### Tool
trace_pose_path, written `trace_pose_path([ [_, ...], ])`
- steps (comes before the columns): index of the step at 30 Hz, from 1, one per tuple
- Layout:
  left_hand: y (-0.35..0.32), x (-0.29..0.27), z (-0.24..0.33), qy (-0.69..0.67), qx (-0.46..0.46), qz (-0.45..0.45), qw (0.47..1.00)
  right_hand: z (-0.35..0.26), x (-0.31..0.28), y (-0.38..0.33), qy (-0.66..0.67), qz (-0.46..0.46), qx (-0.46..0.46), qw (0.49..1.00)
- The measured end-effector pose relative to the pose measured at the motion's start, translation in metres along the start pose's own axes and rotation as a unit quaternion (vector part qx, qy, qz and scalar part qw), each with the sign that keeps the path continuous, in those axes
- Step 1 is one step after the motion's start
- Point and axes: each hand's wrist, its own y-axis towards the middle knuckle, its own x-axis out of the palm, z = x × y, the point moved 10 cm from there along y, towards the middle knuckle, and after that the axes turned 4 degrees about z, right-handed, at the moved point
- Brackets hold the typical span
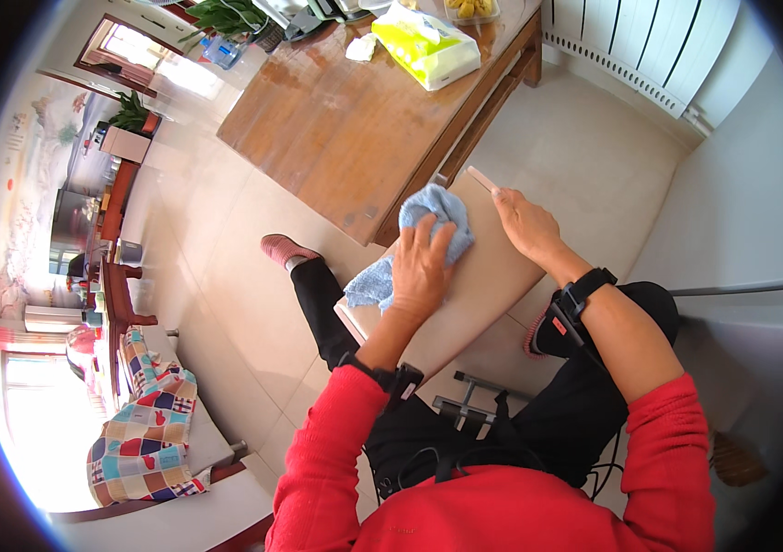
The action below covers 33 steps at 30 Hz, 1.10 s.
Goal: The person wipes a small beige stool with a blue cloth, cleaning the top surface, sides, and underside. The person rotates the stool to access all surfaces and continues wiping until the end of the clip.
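A flat, pale beige panel (pixel 492 276) lies slanted in front of me, above my legs. My left hand (pixel 421 274) is closed over a crumpled light-blue cloth (pixel 437 204), pressing it on the panel's upper face. Part of the cloth hangs out beside the hand toward the panel's left edge. At the far right edge, my right hand (pixel 529 228) grips the panel, its thumb over the rim and the other fingers partly hidden.
A wooden table (pixel 318 129) stands just beyond the panel, bearing a yellow-green tissue pack (pixel 423 46) and a crumpled white tissue (pixel 361 48). A radiator (pixel 630 46) is at the far right. Grey metal legs (pixel 469 405) show beneath the panel. A patchwork cloth (pixel 152 423) lies at left.
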Motion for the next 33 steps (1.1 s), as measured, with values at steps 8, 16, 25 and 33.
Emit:
trace_pose_path([
  [8,-0.076,-0.020,0.061,-0.068,0.065,-0.074,0.993,0.024,0.008,0.012,0.153,0.002,0.030,0.988],
  [16,-0.057,-0.014,0.046,-0.047,0.007,-0.048,0.998,0.052,0.028,0.026,0.247,-0.026,0.098,0.964],
  [25,0.055,0.042,0.019,-0.020,-0.068,-0.027,0.997,0.039,0.018,0.017,0.194,-0.049,0.093,0.975],
  [33,0.040,0.049,0.042,-0.015,-0.003,-0.043,0.999,0.046,0.020,0.022,0.263,-0.018,0.129,0.956],
])
